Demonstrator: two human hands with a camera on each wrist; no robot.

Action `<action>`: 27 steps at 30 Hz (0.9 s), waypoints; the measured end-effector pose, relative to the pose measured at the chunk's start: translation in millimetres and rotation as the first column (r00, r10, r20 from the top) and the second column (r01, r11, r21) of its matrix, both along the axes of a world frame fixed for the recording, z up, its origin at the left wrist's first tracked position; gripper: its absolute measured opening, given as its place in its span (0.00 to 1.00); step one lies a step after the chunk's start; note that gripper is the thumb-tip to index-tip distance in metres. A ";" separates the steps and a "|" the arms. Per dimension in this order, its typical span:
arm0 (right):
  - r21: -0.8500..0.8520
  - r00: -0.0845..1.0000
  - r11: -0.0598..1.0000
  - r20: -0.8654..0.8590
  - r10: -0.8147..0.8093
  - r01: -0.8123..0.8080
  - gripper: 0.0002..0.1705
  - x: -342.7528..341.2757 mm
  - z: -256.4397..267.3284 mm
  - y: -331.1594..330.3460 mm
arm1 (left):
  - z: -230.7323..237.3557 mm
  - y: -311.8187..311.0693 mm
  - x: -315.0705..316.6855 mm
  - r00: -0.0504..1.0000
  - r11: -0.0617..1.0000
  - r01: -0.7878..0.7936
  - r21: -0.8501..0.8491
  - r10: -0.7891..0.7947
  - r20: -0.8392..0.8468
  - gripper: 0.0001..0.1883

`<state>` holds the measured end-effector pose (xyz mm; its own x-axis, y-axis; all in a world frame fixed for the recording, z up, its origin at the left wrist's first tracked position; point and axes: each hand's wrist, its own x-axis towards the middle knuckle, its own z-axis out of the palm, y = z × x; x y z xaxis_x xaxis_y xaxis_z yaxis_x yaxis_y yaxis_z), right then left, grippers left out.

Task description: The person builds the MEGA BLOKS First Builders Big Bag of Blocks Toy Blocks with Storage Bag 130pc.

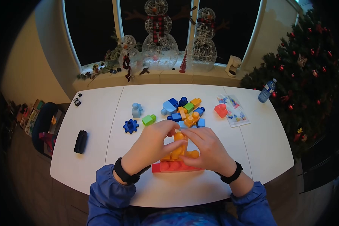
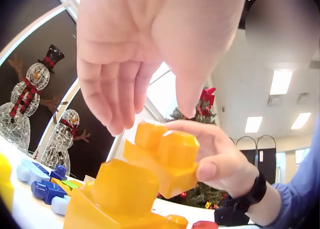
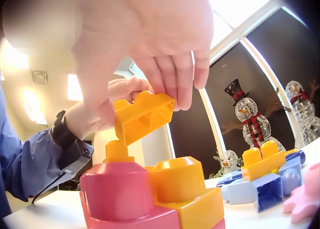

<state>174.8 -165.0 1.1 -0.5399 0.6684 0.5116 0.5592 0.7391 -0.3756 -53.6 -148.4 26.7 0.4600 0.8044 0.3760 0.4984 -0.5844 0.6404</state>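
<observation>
My right hand (image 1: 213, 152) pinches a yellow two-stud block (image 3: 145, 120) between thumb and fingertips, tilted with its hollow underside showing in the right wrist view. Close on its other side, my left hand (image 1: 148, 145) arches over the work, fingers extended and thumb tip near the block's studs. Below the held block sit other yellow blocks (image 2: 127, 189), joined on top of a long red block (image 1: 171, 167) on the table. The hands partly hide this build in the head view.
Loose blue, green and yellow blocks (image 1: 189, 107) lie beyond the hands. A blue gear-shaped piece (image 1: 130, 126) sits left of them. To the right are a pink piece (image 1: 221, 110), a picture sheet (image 1: 237, 116) and a water bottle (image 1: 267, 90). A black case (image 1: 81, 141) lies far left.
</observation>
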 end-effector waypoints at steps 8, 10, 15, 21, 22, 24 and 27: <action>-0.281 0.987 0.950 -0.122 0.108 -0.139 0.42 5.0 -40.5 -3.3 | -48.1 -29.3 -42.9 0.990 0.992 0.070 -0.102 -0.081 -0.113 0.43; -0.300 0.988 0.942 -0.088 0.129 -0.149 0.42 4.8 -47.3 -3.8 | -53.9 -36.6 -41.8 0.989 0.989 0.079 -0.123 -0.093 -0.112 0.45; -0.302 0.989 0.942 -0.013 0.150 -0.147 0.40 2.7 -48.6 -5.5 | -67.8 -38.9 -39.6 0.992 0.964 0.039 -0.265 -0.069 -0.102 0.45; -0.310 0.991 0.944 0.032 0.132 -0.116 0.40 1.4 -51.5 -5.3 | -68.4 -39.5 -38.3 0.997 0.958 0.035 -0.285 -0.054 -0.060 0.43; -0.315 0.991 0.943 0.037 0.130 -0.112 0.40 1.4 -51.1 -5.3 | -68.8 -39.9 -38.2 0.997 0.958 0.033 -0.284 -0.051 -0.058 0.43; -0.318 0.990 0.941 0.038 0.133 -0.114 0.40 1.7 -49.3 -5.6 | -68.9 -39.8 -38.0 0.997 0.951 0.030 -0.307 -0.049 -0.054 0.44; -0.335 0.990 0.934 0.026 0.139 -0.123 0.40 3.6 -49.2 -3.3 | -69.7 -36.4 -36.6 0.994 0.956 0.015 -0.292 -0.045 -0.096 0.45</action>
